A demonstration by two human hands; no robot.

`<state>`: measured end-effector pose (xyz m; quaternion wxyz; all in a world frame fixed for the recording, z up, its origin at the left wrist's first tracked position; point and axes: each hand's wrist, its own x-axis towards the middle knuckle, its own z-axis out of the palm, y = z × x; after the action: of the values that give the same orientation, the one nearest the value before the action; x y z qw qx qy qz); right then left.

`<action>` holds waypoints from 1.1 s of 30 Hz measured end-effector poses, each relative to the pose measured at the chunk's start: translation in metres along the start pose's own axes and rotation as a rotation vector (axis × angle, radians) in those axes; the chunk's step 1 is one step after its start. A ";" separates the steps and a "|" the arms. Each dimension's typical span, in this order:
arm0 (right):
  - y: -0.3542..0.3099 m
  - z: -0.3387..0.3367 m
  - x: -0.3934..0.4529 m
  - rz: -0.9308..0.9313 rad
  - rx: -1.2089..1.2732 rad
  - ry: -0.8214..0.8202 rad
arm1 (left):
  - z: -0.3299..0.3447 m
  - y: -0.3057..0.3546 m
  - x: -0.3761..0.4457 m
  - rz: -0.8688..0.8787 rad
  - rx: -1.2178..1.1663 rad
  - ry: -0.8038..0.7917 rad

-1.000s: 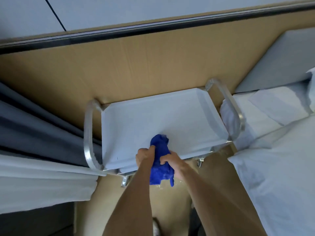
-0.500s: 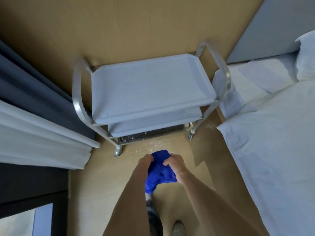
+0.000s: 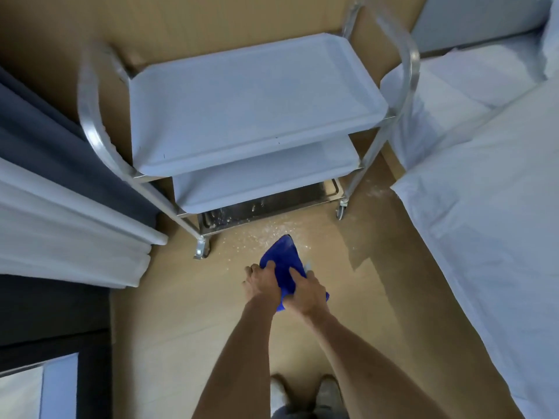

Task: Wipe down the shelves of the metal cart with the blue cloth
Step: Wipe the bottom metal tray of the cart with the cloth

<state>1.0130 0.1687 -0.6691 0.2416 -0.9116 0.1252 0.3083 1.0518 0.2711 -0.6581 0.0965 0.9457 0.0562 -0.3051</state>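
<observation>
The metal cart [image 3: 93, 128] stands against the wooden wall with three shelves: a pale top shelf [image 3: 251, 95], a middle shelf [image 3: 266, 176] and a dark, speckled bottom shelf [image 3: 266, 207]. Both my hands hold the blue cloth [image 3: 286, 264] in the air in front of the cart, over the floor. My left hand [image 3: 261, 281] grips its left side. My right hand [image 3: 305, 293] grips its right side, and a pointed corner of the cloth sticks out toward the cart.
White crumbs [image 3: 266, 234] lie on the tan floor before the cart. A bed with white sheets [image 3: 484, 222] fills the right side. Grey and white curtains [image 3: 54, 189] hang at left. My shoes [image 3: 305, 391] show at the bottom.
My hands drew the cloth back off the top shelf and down in front of the cart. The view dropped, so the lower shelves and floor now show.
</observation>
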 end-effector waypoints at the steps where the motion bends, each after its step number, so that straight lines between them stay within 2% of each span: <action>1: 0.004 0.012 0.012 -0.049 -0.121 -0.024 | 0.008 -0.004 0.011 -0.003 0.067 0.016; 3: 0.012 0.034 0.036 -0.099 -0.276 0.006 | 0.024 -0.016 0.035 -0.012 0.132 0.068; 7: 0.025 0.071 0.104 -0.108 -0.222 0.216 | 0.061 -0.035 0.102 0.071 0.137 0.205; 12: 0.050 0.094 0.182 -0.272 -0.199 0.448 | 0.103 -0.038 0.170 0.152 -0.260 0.195; 17: 0.068 0.103 0.225 -0.118 0.090 0.680 | 0.119 -0.020 0.212 0.265 -0.383 0.203; 19: 0.069 0.099 0.232 -0.067 0.330 0.683 | 0.123 -0.013 0.215 0.266 -0.475 0.261; 22: 0.073 0.093 0.230 -0.089 0.665 0.652 | 0.122 -0.004 0.215 0.267 -0.598 0.303; 26: 0.076 0.087 0.246 -0.012 0.721 0.511 | 0.119 0.002 0.219 0.235 -0.650 0.279; 30: 0.078 0.087 0.300 0.021 0.668 0.479 | 0.142 0.000 0.263 0.188 -0.662 0.295; 33: 0.093 0.112 0.331 0.041 0.619 0.482 | 0.173 -0.001 0.292 0.122 -0.632 0.219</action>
<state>1.1797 0.1213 -0.9860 0.4627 -0.8391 0.2835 0.0375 1.1896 0.2489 -0.9671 0.3965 0.8978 0.1011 -0.1630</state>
